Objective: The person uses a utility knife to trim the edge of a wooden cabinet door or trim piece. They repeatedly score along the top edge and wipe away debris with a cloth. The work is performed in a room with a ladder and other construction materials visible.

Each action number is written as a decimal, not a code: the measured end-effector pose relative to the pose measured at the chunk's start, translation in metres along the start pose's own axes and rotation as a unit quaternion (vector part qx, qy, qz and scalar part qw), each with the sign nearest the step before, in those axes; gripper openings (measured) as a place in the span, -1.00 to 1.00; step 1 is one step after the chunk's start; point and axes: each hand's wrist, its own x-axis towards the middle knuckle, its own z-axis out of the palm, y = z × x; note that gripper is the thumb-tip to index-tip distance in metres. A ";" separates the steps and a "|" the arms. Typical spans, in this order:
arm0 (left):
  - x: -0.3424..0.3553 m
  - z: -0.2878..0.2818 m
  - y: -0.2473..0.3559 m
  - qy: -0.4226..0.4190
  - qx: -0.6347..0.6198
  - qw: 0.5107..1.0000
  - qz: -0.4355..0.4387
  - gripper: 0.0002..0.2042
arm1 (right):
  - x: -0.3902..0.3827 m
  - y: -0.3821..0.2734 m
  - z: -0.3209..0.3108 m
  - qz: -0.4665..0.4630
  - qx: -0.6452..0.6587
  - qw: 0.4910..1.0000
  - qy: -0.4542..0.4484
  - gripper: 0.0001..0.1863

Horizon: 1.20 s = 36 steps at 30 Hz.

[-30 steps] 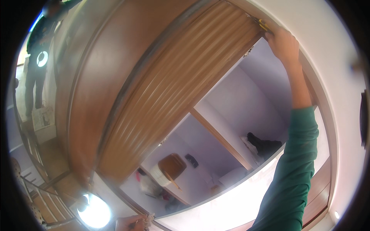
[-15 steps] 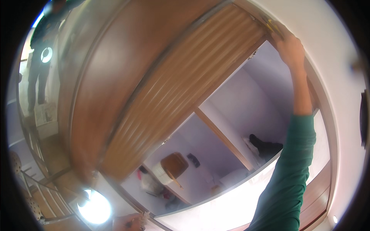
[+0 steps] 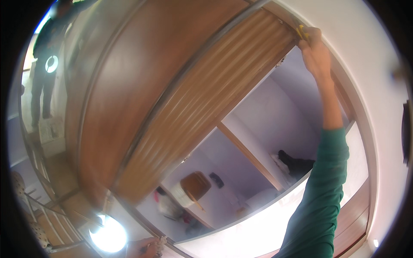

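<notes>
Yellow-handled hand tool sits at upper right of the view, by the top corner of the fluted panel; working end blurred, can't tell if it touches. Right hand has fingers closed around it, arm stretched out in a green sleeve.

Edges: brown wooden frame just beside the right hand and wrist, smooth pale wall beyond. Open compartment space on the wrist's other side. Left hand is low, cut off by the lower edge, fingers curled by a pale crumpled item; can't tell if it grips it.

Materials: brown wood-look fluted panel, long parallel ridges, small metal hinge at its edge. Dark grey strip separates it from a flat, glossy reddish-brown panel.

Containers: pale lilac compartments split by a tan-edged divider. Right one holds a black soft-looking item near the front. Next one: brown-and-white boxy container, contents unclear, small black object beside it. Farther left, whitish bag-like bundle. Glaring white lamp near the left hand.
</notes>
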 end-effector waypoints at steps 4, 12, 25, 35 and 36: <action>0.000 -0.002 0.000 0.001 -0.022 0.998 -0.051 -0.67 | -0.006 -0.016 0.006 0.099 0.121 0.987 -0.042 -0.52; -0.006 -0.007 0.005 0.039 0.073 0.996 0.018 -0.67 | -0.038 -0.097 0.045 0.261 0.582 0.768 -0.050 -0.57; -0.075 -0.009 0.049 0.224 0.248 0.942 0.026 -0.71 | -0.003 -0.133 0.087 0.392 0.611 0.657 0.204 -0.62; -0.107 -0.025 0.025 0.398 0.315 0.855 0.106 -0.73 | 0.017 -0.124 0.092 0.413 0.630 0.624 0.208 -0.38; -0.109 -0.026 0.025 0.403 0.318 0.854 0.088 -0.73 | 0.018 -0.124 0.091 0.413 0.632 0.622 0.206 -0.36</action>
